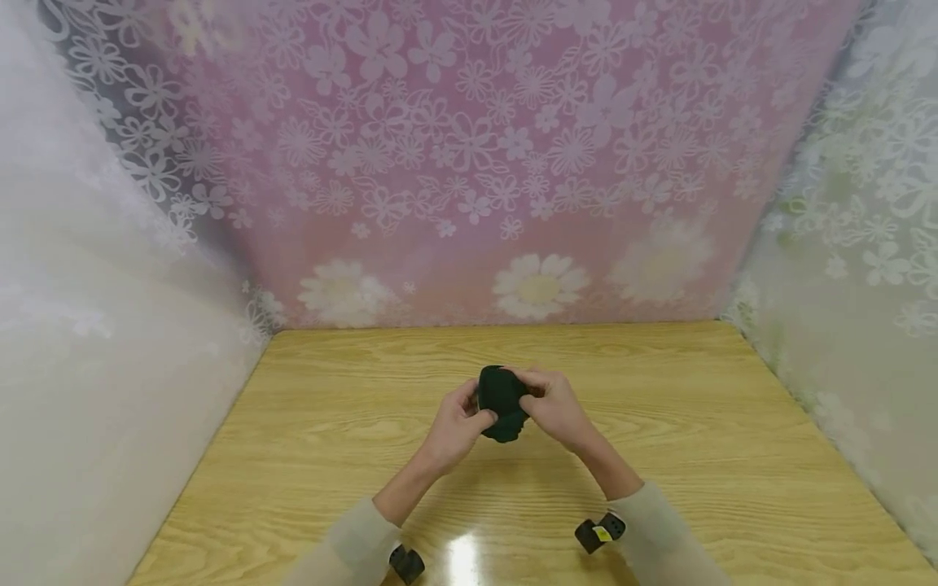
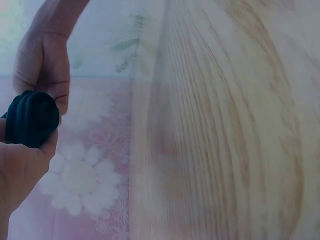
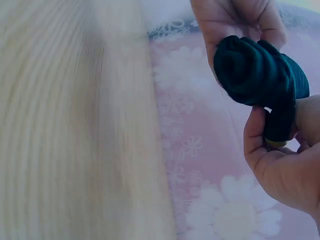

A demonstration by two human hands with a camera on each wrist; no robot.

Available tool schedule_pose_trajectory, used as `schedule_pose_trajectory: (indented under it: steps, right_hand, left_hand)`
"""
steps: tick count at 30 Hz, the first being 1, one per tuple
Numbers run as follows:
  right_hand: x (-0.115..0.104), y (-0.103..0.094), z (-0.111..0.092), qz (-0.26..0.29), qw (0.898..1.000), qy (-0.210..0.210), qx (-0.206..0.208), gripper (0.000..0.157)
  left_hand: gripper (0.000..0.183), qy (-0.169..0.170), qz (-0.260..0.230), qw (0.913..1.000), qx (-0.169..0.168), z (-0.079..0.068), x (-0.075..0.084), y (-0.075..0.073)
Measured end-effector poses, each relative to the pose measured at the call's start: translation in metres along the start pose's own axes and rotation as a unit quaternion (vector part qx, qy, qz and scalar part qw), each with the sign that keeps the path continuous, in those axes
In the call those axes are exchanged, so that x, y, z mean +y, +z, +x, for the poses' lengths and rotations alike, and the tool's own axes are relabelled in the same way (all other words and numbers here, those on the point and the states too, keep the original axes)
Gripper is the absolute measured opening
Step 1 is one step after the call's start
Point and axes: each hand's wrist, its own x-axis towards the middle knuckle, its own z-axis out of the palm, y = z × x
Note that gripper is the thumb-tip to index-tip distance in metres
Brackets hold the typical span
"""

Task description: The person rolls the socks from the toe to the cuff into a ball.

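Note:
A rolled-up dark green cloth (image 1: 502, 399), sock-like in its thick coils, is held up over the table between both hands. My left hand (image 1: 453, 430) grips its left side, thumb on the near face. On the other side, my right hand (image 1: 558, 408) pinches the cloth's edge between thumb and fingers. In the right wrist view the spiral end of the roll (image 3: 235, 67) shows, and a flap with a yellowish edge (image 3: 276, 143) hangs down within the right hand's fingers. The left wrist view shows the roll (image 2: 32, 119) above the left palm; some fingers are hidden behind the cloth.
A wood-grain table (image 1: 330, 407) spreads beneath the hands. Behind it stands a pink flowered backdrop (image 1: 454, 163), with pale cloth walls to the left (image 1: 110, 366) and right (image 1: 865, 325). Black wrist devices (image 1: 599, 532) sit at both sleeve cuffs.

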Motion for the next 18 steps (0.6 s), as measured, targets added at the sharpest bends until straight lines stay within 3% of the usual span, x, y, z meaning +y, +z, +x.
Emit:
schedule_pose_trajectory:
  steps: [5, 8, 11, 14, 18]
  right_hand:
    - [0.003, 0.004, -0.005, 0.123, 0.989, 0.086, -0.006, 0.049]
    - [0.005, 0.011, -0.007, 0.170, 0.976, 0.133, 0.013, 0.041]
    - [0.005, 0.015, -0.010, 0.198, 0.964, 0.179, -0.006, 0.026]
    - [0.003, 0.015, -0.014, 0.226, 0.949, 0.213, -0.051, 0.034]
    - [0.001, 0.012, -0.014, 0.309, 0.916, 0.238, -0.097, 0.045]
  left_hand:
    - [0.044, -0.026, -0.110, 0.9932, 0.029, 0.001, 0.003, 0.004]
    - [0.048, -0.025, -0.147, 0.9879, 0.041, 0.004, 0.006, 0.005]
    - [0.050, -0.020, -0.163, 0.9849, 0.054, 0.004, 0.009, 0.005]
    - [0.050, -0.016, -0.176, 0.9821, 0.066, 0.005, 0.010, 0.005]
    - [0.053, 0.002, -0.181, 0.9805, 0.077, 0.006, 0.009, 0.007]
